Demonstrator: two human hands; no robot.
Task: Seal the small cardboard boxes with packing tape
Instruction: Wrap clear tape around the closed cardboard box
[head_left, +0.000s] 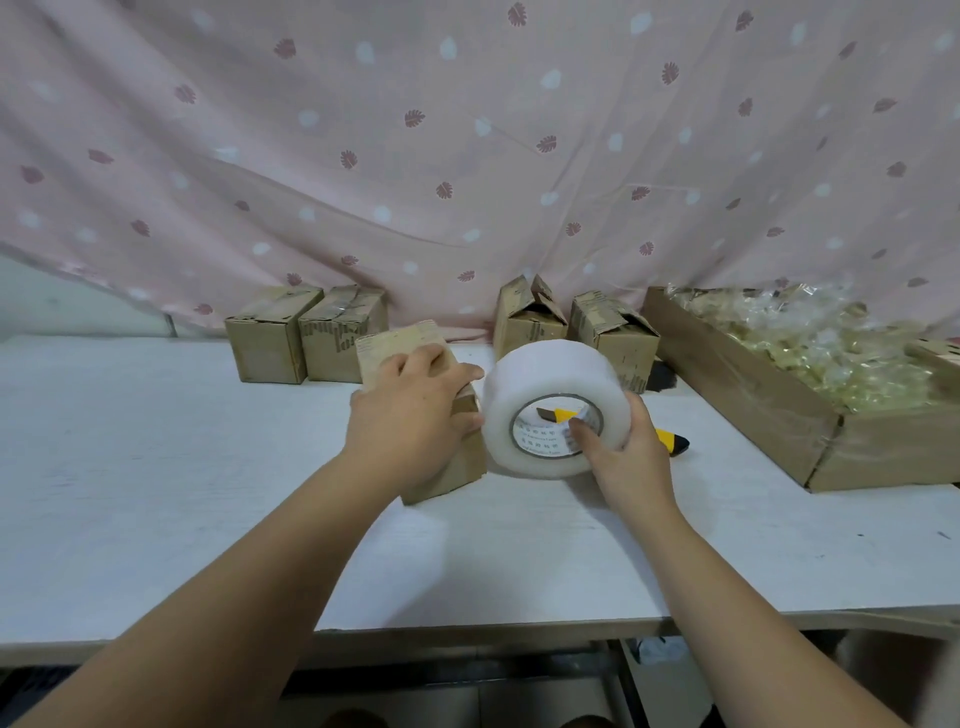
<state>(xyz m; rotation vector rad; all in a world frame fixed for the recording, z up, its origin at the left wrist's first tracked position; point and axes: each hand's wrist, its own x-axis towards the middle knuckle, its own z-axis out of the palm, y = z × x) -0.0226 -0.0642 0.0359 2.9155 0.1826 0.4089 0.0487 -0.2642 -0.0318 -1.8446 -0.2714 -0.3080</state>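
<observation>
A small cardboard box (402, 345) stands on the white table (156, 467) at the centre. My left hand (410, 415) lies over its top and right side, fingers curled round it. Right beside it my right hand (623, 452) holds a thick roll of clear packing tape (545, 384), thumb inside the core and fingers round the outside. The roll touches the box's right side. Two closed small boxes (270, 338) (340, 332) stand at the back left. Two more boxes with raised flaps (524, 319) (618, 332) stand at the back right.
A yellow and black utility knife (672, 440) lies on the table behind the tape roll. A large open cardboard carton (753, 395) full of clear plastic packets fills the right side. A pink patterned curtain (467, 156) hangs behind the table.
</observation>
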